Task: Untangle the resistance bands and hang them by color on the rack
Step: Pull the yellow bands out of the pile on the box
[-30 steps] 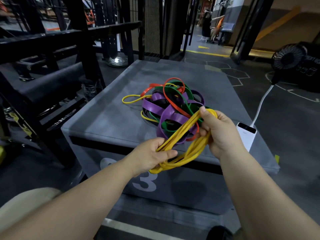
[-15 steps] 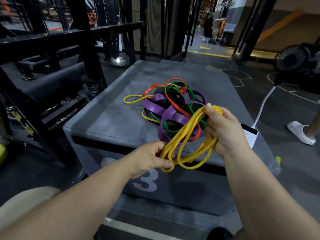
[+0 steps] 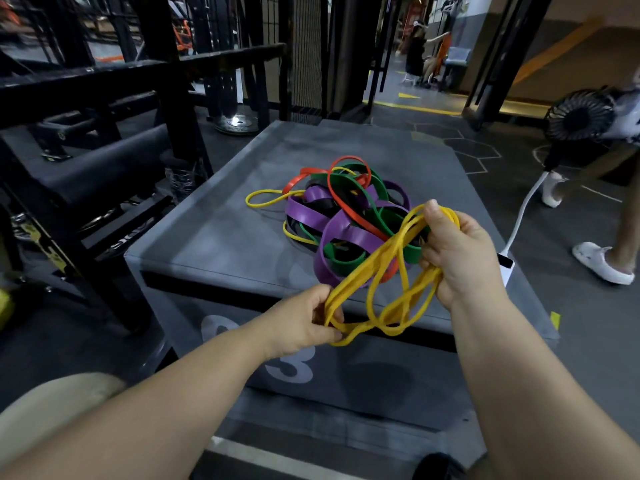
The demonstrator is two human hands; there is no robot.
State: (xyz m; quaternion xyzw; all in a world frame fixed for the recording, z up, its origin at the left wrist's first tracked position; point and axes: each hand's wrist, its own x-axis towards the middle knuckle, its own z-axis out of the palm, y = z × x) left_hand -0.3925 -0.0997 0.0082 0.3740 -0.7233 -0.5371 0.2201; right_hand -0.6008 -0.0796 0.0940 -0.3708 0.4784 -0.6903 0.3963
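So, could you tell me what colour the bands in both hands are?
Yellow: the bands, gripped by left hand and right hand, show in the head view.

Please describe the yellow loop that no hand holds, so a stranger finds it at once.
Find the grey box marked 3, with a tangled pile of bands on top. At the pile's left edge one thin yellow loop pokes out onto the box. Unlike the yellow bands between left hand and right hand, no hand touches it.
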